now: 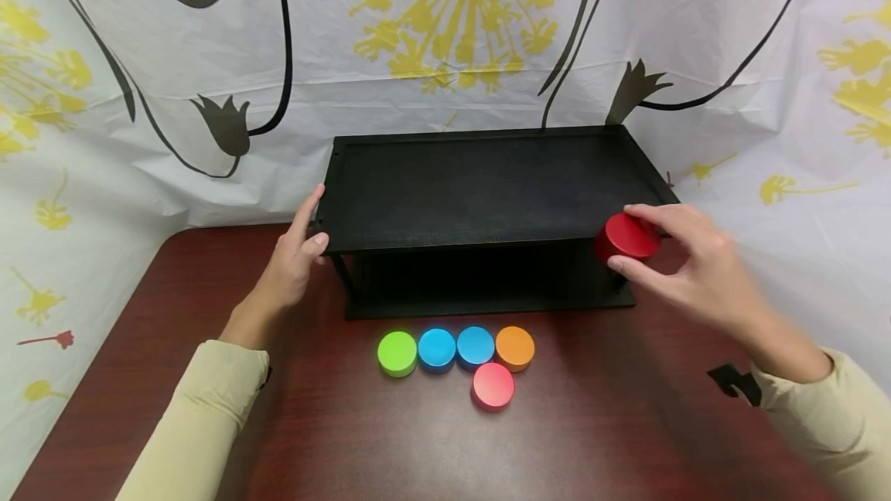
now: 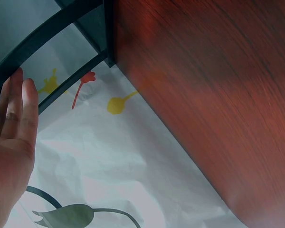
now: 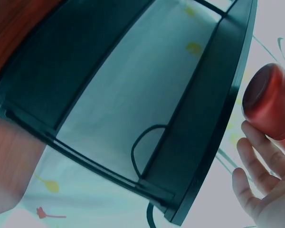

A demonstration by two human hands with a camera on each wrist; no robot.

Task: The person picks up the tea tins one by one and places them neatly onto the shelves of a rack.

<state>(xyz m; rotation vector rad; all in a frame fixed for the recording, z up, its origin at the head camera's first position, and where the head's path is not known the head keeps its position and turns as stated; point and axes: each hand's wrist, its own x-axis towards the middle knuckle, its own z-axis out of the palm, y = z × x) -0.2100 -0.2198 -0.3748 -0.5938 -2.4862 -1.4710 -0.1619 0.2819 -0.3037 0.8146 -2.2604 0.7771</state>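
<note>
My right hand (image 1: 703, 253) pinches a short red cylinder (image 1: 632, 236) between thumb and fingers, beside the front right corner of a black two-level shelf (image 1: 487, 192). In the right wrist view, the red cylinder (image 3: 270, 102) is tilted, its darker recessed end towards the shelf, with the lower fingers (image 3: 256, 161) spread below it. At the shelf's left side, my left hand (image 1: 288, 261) touches the upper board's edge, thumb at the front corner. The left wrist view shows its fingers (image 2: 26, 104) straight against the black frame (image 2: 47, 35).
On the dark red-brown table (image 1: 313, 424), in front of the shelf, a green cylinder (image 1: 397, 352), two blue cylinders (image 1: 437, 348) and an orange cylinder (image 1: 514, 346) form a row. A pinkish-red cylinder (image 1: 493, 385) sits just before them. Patterned white sheeting (image 1: 431, 99) surrounds the table's back and sides.
</note>
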